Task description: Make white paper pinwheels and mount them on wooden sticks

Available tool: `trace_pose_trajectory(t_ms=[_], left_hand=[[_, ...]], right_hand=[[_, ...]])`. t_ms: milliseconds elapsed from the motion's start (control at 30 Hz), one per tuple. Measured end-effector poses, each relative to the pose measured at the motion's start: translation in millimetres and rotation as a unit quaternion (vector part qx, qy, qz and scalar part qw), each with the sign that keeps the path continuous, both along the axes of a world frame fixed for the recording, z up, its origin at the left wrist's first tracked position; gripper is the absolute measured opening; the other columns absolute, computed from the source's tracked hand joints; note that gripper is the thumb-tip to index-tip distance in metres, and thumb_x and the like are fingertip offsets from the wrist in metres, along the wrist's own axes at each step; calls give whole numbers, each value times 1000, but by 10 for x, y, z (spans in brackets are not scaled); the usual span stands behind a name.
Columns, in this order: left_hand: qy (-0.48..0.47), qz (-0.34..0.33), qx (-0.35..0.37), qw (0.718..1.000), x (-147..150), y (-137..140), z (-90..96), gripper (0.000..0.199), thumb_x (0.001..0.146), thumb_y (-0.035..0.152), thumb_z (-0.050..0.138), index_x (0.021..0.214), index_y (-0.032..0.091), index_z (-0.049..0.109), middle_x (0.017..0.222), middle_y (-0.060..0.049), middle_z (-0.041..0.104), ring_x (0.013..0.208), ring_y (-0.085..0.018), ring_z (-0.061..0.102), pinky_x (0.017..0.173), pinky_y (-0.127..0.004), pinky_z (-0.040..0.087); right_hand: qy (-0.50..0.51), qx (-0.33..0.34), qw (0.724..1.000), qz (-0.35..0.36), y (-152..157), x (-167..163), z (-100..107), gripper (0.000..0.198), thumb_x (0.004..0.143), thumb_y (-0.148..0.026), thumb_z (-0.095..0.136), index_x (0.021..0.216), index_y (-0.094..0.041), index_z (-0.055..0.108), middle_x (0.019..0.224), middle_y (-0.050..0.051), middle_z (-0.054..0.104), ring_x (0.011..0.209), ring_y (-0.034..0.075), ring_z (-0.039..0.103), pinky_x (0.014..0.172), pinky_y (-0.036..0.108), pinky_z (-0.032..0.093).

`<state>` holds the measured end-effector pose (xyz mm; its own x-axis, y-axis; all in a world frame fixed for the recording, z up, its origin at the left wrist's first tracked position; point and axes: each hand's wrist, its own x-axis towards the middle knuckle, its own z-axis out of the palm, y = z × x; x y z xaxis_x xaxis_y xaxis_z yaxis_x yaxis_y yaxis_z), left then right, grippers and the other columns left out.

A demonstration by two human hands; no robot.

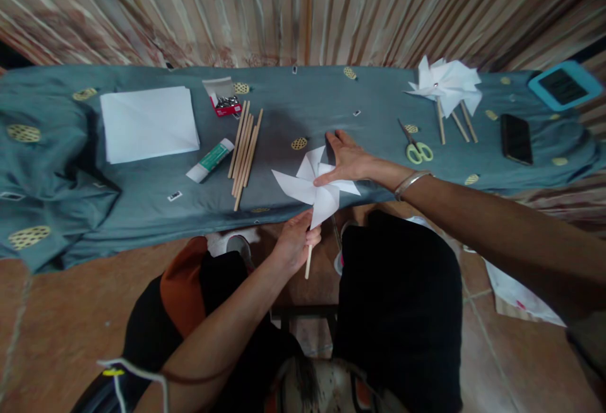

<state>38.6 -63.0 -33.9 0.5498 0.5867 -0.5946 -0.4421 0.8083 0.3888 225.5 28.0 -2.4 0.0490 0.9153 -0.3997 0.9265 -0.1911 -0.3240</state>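
Observation:
A white paper pinwheel (303,187) is at the table's front edge, between my two hands. My left hand (299,236) is closed around its wooden stick (308,263), whose lower end sticks out below the fingers. The thumb of my right hand (349,159) presses on the pinwheel's centre, while its other fingers stretch out beyond the paper blades. Whatever lies under that thumb is hidden. Left of the pinwheel lie several loose wooden sticks (243,154) in a bundle. Near them are a green and white glue stick or tube (211,159) and an open red and white box (222,97) of small metal pins.
A stack of white paper (149,124) lies on the left of the cloth-covered table. To the right are scissors (417,149) with pale green handles, finished-looking pinwheels (447,83), a dark phone (516,139) and a blue-framed tablet (565,86). A pleated curtain (284,12) hangs behind.

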Motion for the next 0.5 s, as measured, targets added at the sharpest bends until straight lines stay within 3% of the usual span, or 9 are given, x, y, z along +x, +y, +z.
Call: trace_pose_trajectory(t_ms=[167,333,500], left_hand=[[1,-1,-4,1000,-1,8,-14,21,85,12,58,65,11,52,48,8,38,35,1,22,37,-13,12],[-2,-5,-3,1000,-7,18,-18,22,82,14,64,64,12,51,48,9,37,34,1,22,37,-13,12],[-3,-12,-3,1000,-13,23,-11,20,83,13,62,66,11,53,47,9,37,34,1,22,37,-13,11]], right_hand=[[-4,-18,1000,-10,8,-3,-3,139,48,-60,82,154,-8,8,161,21,0,149,37,-1,120,52,13],[24,7,1000,1,35,61,-79,137,45,-62,83,154,-18,12,162,16,5,148,40,0,119,57,13],[6,-14,1000,-7,43,25,-37,139,45,-60,83,154,-13,10,161,19,3,148,40,2,119,56,14]])
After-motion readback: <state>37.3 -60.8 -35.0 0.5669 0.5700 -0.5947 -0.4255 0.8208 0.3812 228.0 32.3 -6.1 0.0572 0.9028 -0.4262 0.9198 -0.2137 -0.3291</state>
